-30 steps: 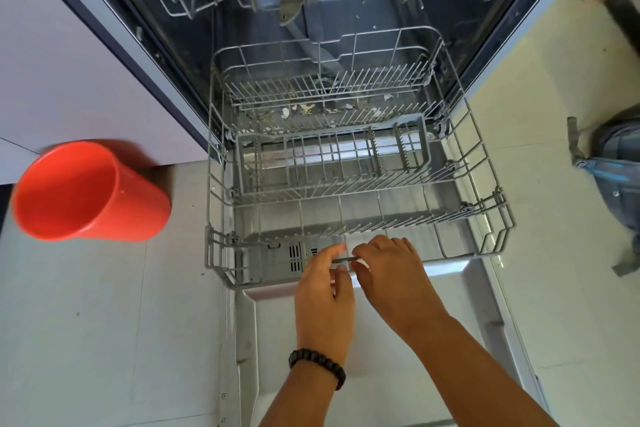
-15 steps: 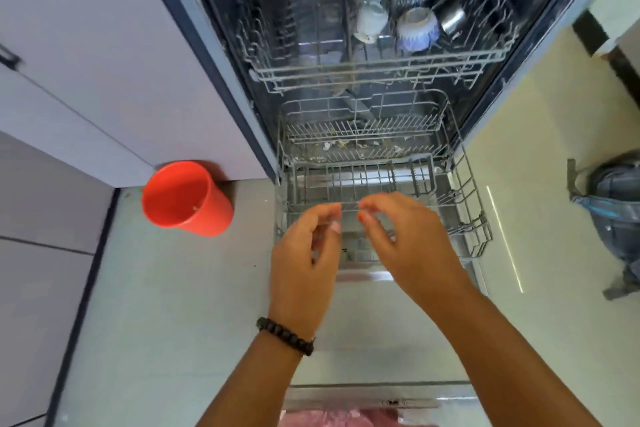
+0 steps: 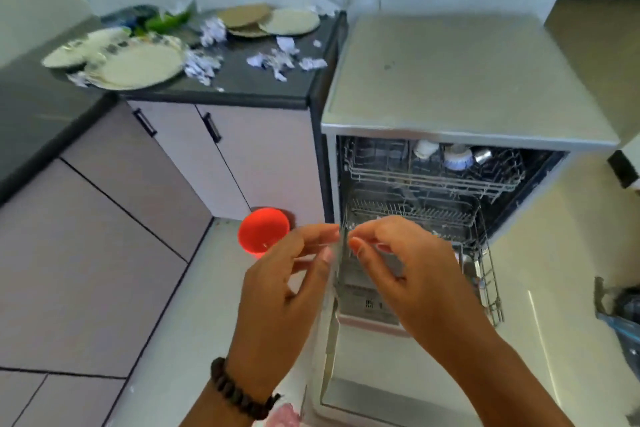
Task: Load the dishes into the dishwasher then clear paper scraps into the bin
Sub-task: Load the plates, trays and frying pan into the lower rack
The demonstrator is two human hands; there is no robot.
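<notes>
Left hand: the left hand point(image 3: 284, 291) is held in the air in front of the dishwasher point(image 3: 450, 135), fingers loosely curled, thumb and forefinger brought near each other; nothing is seen pinched between them, though blur leaves this uncertain.
Right hand: the right hand point(image 3: 405, 270) is raised beside the left, fingertips almost meeting it, curled in the same loose way; nothing is clearly held.
Dishes: cream plates point(image 3: 135, 62) are stacked at the left of the dark worktop point(image 3: 263, 87); a second stack of brownish plates point(image 3: 270, 22) lies further back, near the worktop's right end.
Direction from hands: both stacks lie up and to the left of the hands, well apart from them; the left hand is judged the nearer.
Lie of dishes: the plates are laid flat, faces up; being round, no long axis is offered. The near stack spreads left to right.
Paper scraps: crumpled scraps point(image 3: 277, 59) are scattered on the worktop between and around the stacks.
Lower rack: the lower rack point(image 3: 485, 274) is drawn out over the open door, with no dishes seen in it.
Upper rack: cups point(image 3: 457, 156) are seen already in it.
Bin: a red bin point(image 3: 264, 231) sits on the floor beside the cupboard, just left of the hands.
Stage: loading of plates is judged not yet begun.
</notes>
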